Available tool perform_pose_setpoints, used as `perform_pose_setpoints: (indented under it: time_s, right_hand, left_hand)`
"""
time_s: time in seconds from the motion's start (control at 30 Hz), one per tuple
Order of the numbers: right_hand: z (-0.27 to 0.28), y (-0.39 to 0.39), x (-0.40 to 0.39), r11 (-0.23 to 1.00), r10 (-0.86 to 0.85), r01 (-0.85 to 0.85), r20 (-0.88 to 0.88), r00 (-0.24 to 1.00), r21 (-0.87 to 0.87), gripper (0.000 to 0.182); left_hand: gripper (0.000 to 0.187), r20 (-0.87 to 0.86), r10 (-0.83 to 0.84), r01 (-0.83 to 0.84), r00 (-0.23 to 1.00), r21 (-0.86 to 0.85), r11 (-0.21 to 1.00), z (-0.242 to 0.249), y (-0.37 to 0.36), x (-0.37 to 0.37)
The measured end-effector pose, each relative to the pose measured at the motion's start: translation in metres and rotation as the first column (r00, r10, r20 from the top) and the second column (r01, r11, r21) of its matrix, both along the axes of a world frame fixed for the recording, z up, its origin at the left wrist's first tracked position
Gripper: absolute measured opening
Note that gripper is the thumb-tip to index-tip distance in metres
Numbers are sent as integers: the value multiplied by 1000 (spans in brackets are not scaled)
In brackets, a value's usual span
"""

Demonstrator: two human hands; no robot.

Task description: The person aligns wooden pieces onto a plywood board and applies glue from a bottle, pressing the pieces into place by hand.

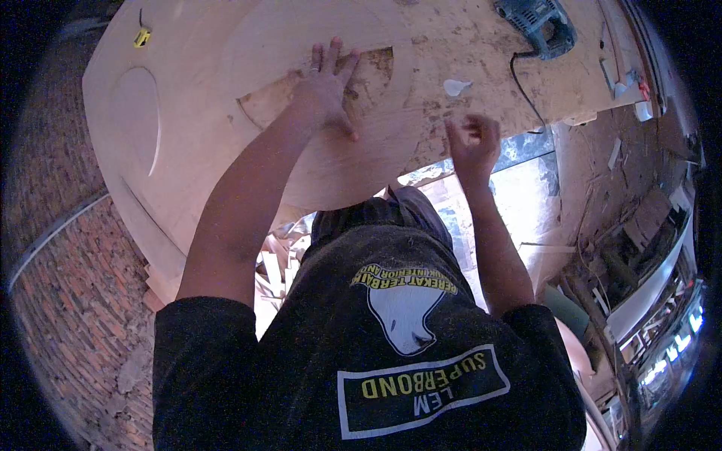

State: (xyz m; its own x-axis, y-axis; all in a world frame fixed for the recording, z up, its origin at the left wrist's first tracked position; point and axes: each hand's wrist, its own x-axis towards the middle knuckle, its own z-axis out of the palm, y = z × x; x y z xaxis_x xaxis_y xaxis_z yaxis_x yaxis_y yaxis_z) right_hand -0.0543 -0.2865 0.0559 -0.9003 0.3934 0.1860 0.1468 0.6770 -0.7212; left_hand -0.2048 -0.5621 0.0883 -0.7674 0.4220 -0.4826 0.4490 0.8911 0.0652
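Note:
My left hand [323, 90] lies flat with its fingers spread on a thin plywood sheet [323, 169] with a rounded near edge. Beneath the fingers and beside them is a wedge-shaped cut-out [372, 71], through which a rougher, stained surface shows. My right hand [475, 146] is raised near the front edge of the worktable, right of the sheet, its fingers curled in toward the thumb. Whether anything small is in them cannot be made out. A pale, flat scrap [456, 87] lies just beyond it on the stained tabletop [492, 101].
A blue-green corded power tool [541, 28] rests at the far right, its black cord [525, 86] trailing toward the front edge. A small yellow object [141, 37] lies far left, near a curved cut [156, 124]. A brick surface [83, 293] is left; wood scraps [632, 233] are piled right.

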Motion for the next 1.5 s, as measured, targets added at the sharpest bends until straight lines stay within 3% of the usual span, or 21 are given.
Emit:
perform_pose_setpoints:
  time_s: [0.03,0.13,0.23,0.33,0.43,0.53,0.63,0.67,0.87,1.0,1.1,1.2,1.3,1.4,1.5]
  right_hand:
    - [0,7,-13,1000,-24,24,26,999,-9,50]
    - [-11,10,-47,986,58,-43,-93,994,160,57]
    - [-30,11,-59,989,88,-94,55,995,117,56]
    - [-27,11,-64,994,73,-59,167,983,-89,47]
    - [-15,16,-58,1000,25,-23,201,979,-10,42]
    - [0,23,-29,966,213,-240,233,949,95,31]
    - [22,13,5,946,322,-286,390,862,-151,32]
    - [29,7,14,946,322,-298,409,854,-124,32]
    - [35,-13,29,954,301,-276,358,884,-121,27]
    - [14,-14,28,962,180,-90,351,919,-256,25]
    - [-2,-7,15,976,98,-25,333,938,-216,26]
    - [-6,-3,-1,948,27,27,165,986,-318,29]
    - [-2,9,-20,988,16,28,281,959,-151,30]
    - [-19,14,-37,969,-57,105,212,976,-224,29]
    - [-33,15,-50,996,-92,93,136,986,-6,31]
  left_hand:
    - [166,5,4,-4,1000,-18,1000,3,2,1]
    - [164,-37,-19,18,999,-15,1000,-11,-2,-1]
    - [164,-49,-12,15,999,54,998,-16,-5,0]
    - [163,-24,-12,12,1000,-11,1000,-2,1,1]
    - [163,-41,-19,19,999,-11,1000,-13,1,-2]
    - [165,-22,-9,8,1000,-42,999,-10,3,-2]
    - [167,-10,6,-6,1000,-21,1000,-6,2,-1]
    - [167,-3,11,-11,1000,-18,1000,-6,2,-2]
    - [168,3,23,-23,1000,0,1000,-11,0,-2]
    - [169,7,19,-19,1000,-35,999,-6,1,-2]
    - [165,1,17,-17,1000,-34,999,-10,1,-4]
    - [164,6,-11,11,1000,-15,1000,-19,-6,-6]
    - [157,-61,-83,90,995,132,987,-16,0,2]
    - [147,-68,-177,188,982,220,957,0,18,16]
    - [141,-89,-220,237,972,309,921,-21,23,21]
